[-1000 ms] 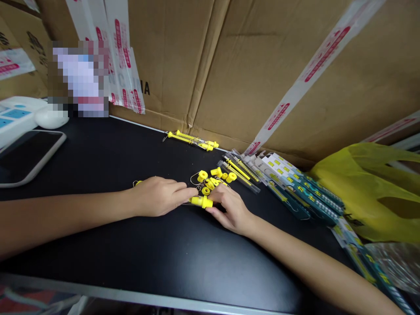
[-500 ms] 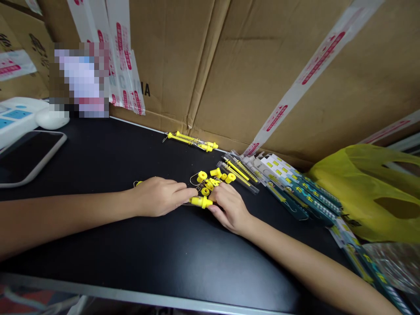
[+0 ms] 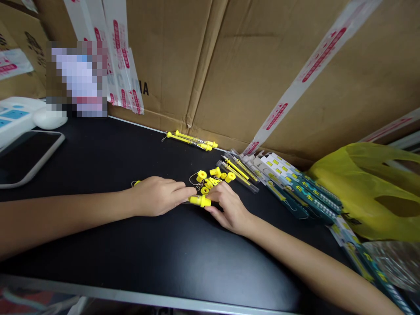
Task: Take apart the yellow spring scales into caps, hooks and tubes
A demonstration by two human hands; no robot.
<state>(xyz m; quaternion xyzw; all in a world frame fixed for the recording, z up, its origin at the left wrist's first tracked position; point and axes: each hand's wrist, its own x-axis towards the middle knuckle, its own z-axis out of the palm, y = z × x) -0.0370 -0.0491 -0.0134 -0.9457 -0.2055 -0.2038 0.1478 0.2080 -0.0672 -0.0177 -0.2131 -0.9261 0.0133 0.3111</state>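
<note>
Both hands meet at the middle of a black table. My left hand lies knuckles up, its fingers pinched on the left end of a small yellow plastic piece. My right hand grips the same yellow piece from the right with thumb and fingers. Just behind the fingers lies a heap of several loose yellow caps and wire hooks. A further yellow bit peeks out behind my left wrist.
Taped cardboard boxes wall the table's far side. Assembled yellow tools lie by the boxes. Clear tubes and teal packaged cards fan out to the right, beside a yellow plastic bag. A phone lies at left.
Almost nothing differs; the right hand's fingers have shifted slightly on the yellow piece, and the view has moved a little.
</note>
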